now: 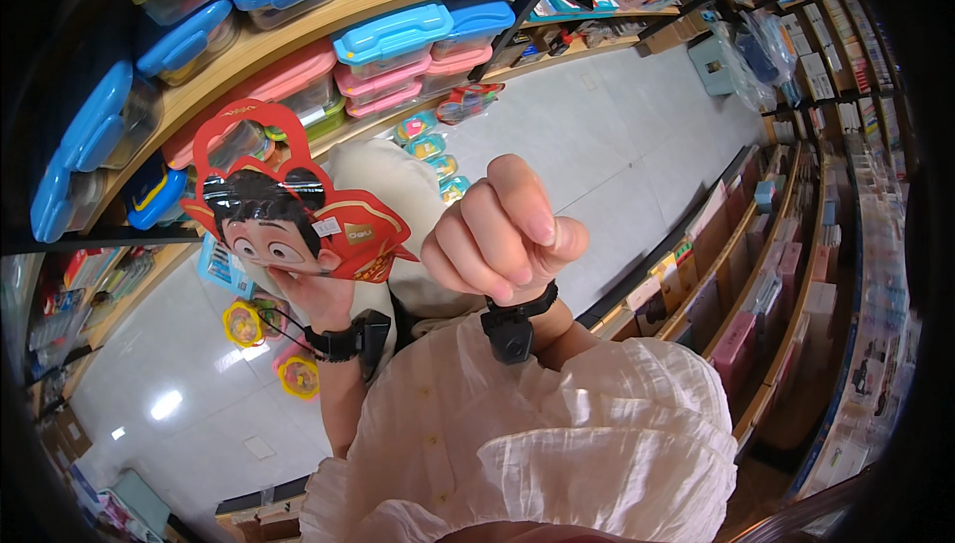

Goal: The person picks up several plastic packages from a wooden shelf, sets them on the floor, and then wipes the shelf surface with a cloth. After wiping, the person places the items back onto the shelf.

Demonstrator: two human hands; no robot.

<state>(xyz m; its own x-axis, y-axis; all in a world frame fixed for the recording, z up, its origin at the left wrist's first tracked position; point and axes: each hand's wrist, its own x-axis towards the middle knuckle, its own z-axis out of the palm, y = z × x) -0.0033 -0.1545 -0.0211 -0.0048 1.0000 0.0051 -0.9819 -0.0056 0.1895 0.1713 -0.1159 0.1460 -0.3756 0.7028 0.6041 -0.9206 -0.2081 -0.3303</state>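
Observation:
My left hand (317, 297) holds up a red cartoon-face gift package (298, 222) from below. It has a looped red handle, a dark-haired face with big eyes, a Deli mark and a small white sticker. My right hand (507, 233) is raised in front of my chest, its fingers curled in, with nothing visible in it. Black devices are strapped to both wrists. Behind the package, a blue card pack (224, 267) lies low by my knee. Yellow flower-shaped containers (243, 323) rest on the floor near my left forearm.
Wooden shelves (358, 2) ahead hold clear boxes with blue lids (392, 32) and pink-lidded boxes (380, 88). Small teal-lidded containers (425, 146) line the floor beside my knee. Stocked display racks (701, 304) run along the right. A grey-green bin (709, 66) stands at the upper right.

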